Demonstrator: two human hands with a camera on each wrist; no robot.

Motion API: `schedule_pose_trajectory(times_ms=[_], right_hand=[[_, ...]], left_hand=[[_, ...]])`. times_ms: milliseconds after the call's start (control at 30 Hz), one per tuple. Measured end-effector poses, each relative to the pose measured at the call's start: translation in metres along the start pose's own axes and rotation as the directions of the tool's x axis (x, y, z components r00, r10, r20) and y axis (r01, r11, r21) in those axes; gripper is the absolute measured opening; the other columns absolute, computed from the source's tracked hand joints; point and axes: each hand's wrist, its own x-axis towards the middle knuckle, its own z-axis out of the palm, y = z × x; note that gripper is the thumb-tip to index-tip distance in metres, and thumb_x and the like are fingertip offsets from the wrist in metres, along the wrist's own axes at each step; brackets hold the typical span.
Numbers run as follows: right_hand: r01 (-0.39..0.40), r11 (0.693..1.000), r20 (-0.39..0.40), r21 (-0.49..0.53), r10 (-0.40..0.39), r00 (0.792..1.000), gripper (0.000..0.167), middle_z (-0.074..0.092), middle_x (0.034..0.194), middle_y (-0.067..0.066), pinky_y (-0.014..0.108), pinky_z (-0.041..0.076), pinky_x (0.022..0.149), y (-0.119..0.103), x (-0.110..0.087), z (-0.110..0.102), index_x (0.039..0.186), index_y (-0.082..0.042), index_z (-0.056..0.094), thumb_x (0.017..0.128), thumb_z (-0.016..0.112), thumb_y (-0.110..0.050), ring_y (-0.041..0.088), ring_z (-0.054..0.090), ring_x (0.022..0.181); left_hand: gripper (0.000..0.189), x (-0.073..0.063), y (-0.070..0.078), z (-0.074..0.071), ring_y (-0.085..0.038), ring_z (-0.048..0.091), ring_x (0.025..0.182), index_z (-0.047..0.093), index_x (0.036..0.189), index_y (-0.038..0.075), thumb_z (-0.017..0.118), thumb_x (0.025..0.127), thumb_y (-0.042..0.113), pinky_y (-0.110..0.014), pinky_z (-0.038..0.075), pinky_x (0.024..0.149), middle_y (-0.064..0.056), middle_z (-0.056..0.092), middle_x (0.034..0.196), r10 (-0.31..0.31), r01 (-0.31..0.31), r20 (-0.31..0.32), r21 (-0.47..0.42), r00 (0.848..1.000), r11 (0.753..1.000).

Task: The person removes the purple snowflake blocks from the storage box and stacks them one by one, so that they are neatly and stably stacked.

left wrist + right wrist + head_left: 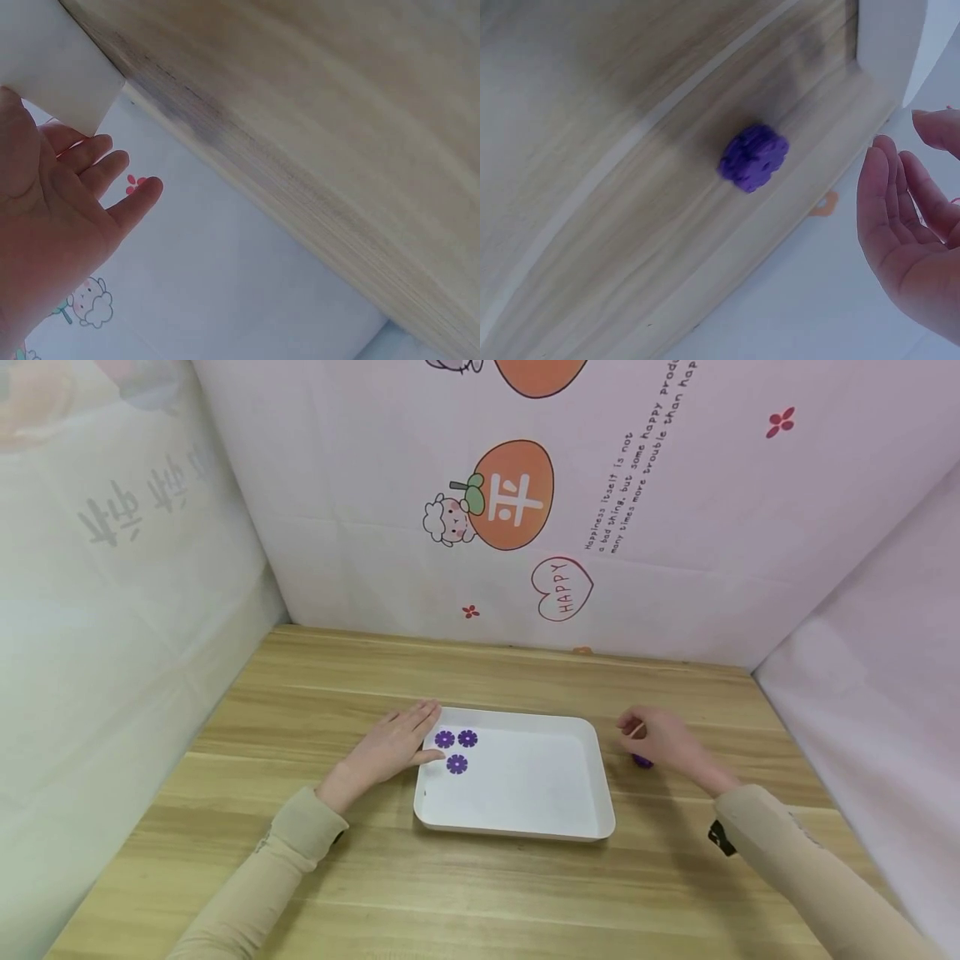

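Observation:
A shallow white tray (525, 777) lies on the wooden table. Three purple snowflake discs (457, 764) lie flat in its upper left part. My left hand (393, 745) rests on the tray's left rim with its fingers stretched out, the thumb reaching over the inside. In the left wrist view its fingers touch the tray's white wall (56, 64). Right of the tray, my right hand (658, 739) hovers with loosely bent fingers, nothing visible between them. A small stack of purple snowflake discs (754, 157) stands on the table just below that hand, partly hidden by it in the head view.
The wooden table (480, 893) meets a printed white cloth wall (375, 568) at the back. More white cloth hangs at the left (112, 610) and right sides. A dark band (722, 837) shows at the right sleeve.

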Motion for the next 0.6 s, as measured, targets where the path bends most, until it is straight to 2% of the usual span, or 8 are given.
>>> schedule_pose_trajectory(times_ms=[233,400,600], right_hand=[[0.108,0.994,-0.053,0.023,-0.107,0.993,0.019,0.071,0.088,0.015,0.029,0.057,0.061,-0.016,0.01,0.01,0.097,0.004,0.066,0.086,0.071,-0.01,0.019,0.068,0.073],[0.079,0.996,-0.014,0.044,-0.079,0.997,0.018,0.072,0.09,0.013,0.024,0.055,0.061,-0.025,0.018,0.016,0.099,0.001,0.067,0.086,0.074,-0.01,0.017,0.068,0.077],[0.095,0.995,0.005,0.019,-0.095,0.995,0.02,0.072,0.092,0.011,0.024,0.055,0.064,-0.038,0.025,0.022,0.102,0.001,0.068,0.087,0.075,-0.01,0.015,0.066,0.076]], left_hand=[[0.082,0.0,0.0,-0.002,-0.033,0.031,0.15,0.03,0.154,0.001,0.048,0.098,0.057,-0.055,0.034,0.12,-0.016,0.028,0.162,-0.001,0.001,0.01,0.001,1.0,1.0],[0.082,0.0,0.0,-0.001,-0.034,0.031,0.15,0.031,0.154,0.001,0.049,0.097,0.058,-0.055,0.034,0.12,-0.016,0.028,0.162,-0.001,0.001,0.01,-0.005,1.0,1.0],[0.081,0.0,-0.003,0.002,-0.034,0.031,0.15,0.031,0.154,0.001,0.049,0.097,0.057,-0.056,0.033,0.12,-0.016,0.028,0.162,-0.007,0.007,0.011,-0.025,1.0,1.0]])
